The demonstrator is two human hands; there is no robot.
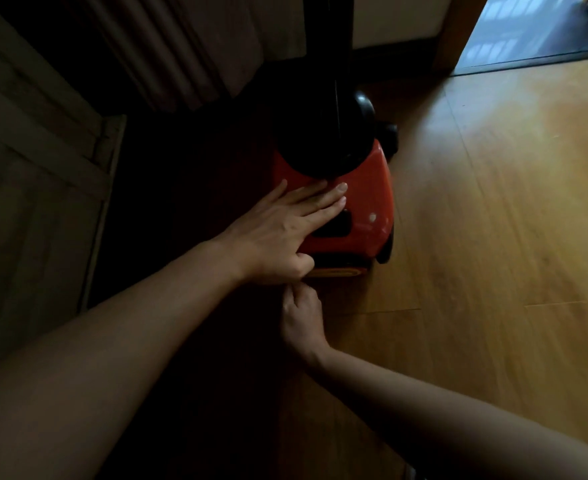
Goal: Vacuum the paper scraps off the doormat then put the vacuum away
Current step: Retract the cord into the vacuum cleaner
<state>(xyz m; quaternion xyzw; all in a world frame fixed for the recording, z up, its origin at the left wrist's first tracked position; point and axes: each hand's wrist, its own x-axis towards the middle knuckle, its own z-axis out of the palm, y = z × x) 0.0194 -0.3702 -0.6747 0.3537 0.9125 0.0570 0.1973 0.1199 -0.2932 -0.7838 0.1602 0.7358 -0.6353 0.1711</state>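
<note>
The vacuum (351, 199) is a squat canister with a glossy red-orange shell, a black domed top, a dark recessed slot on its near face and a black wheel low on its right side. It sits on the wooden floor (493, 237) at the edge of a dark corner, near a panelled wall or door on the left and just before a curtain (168, 53) hanging in soft vertical folds. The left hand (278, 233) lies flat on the shell, fingers spread and straight, thumb tucked against the near edge; its grip is unclosed, pressing rather than clasping. The right hand (301, 317) sits just below it at the vacuum's lower near edge, fingers curled inward in a pinch, but shadow hides whether it holds anything, so its grip cannot be told. A black upright tube rises from the dome and is cut off at the top. The floor boards are smooth and honey-coloured, with a faint sheen.
</note>
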